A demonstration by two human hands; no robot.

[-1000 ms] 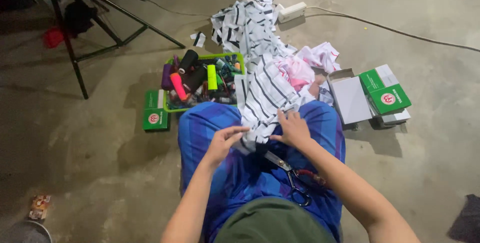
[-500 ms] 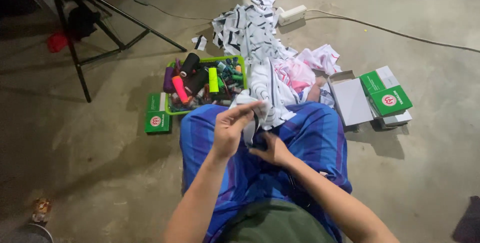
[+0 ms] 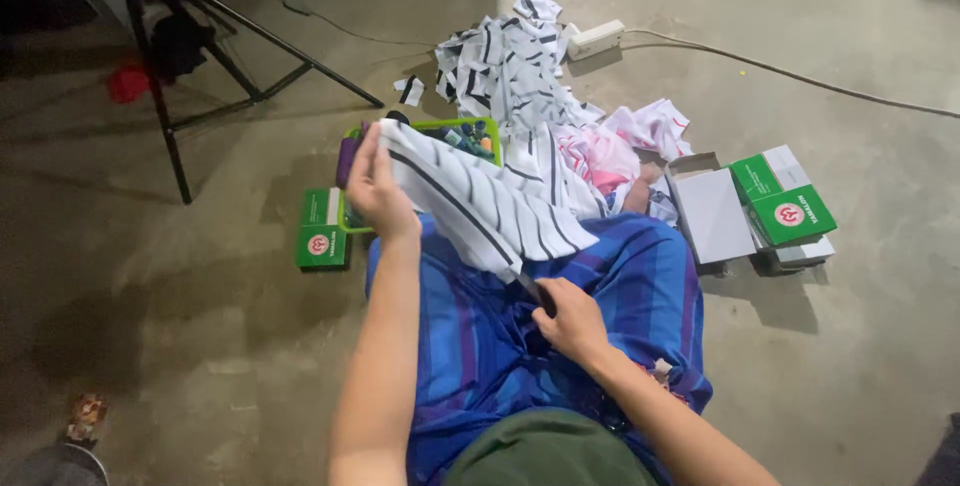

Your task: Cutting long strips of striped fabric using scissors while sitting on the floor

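Note:
I sit on a concrete floor with a blue striped wrap (image 3: 630,276) over my legs. My left hand (image 3: 378,186) is raised and pinches one edge of a white cloth with dark stripes (image 3: 480,206), stretching it over my lap. My right hand (image 3: 572,321) rests on my lap at the cloth's lower edge, closed on a dark tool (image 3: 533,291) that looks like scissors; its blades are hidden under the cloth.
A green basket (image 3: 470,128) of thread spools sits behind the cloth. There are green boxes at left (image 3: 320,231) and right (image 3: 790,208), beside an open white box (image 3: 712,214). Beyond lie striped scraps (image 3: 505,61), pink cloth (image 3: 600,151), a power strip (image 3: 595,38) and a tripod (image 3: 200,56).
My left hand has lifted the striped cloth up and to the left, spreading it out. My right hand dropped to my lap and closed on the dark tool.

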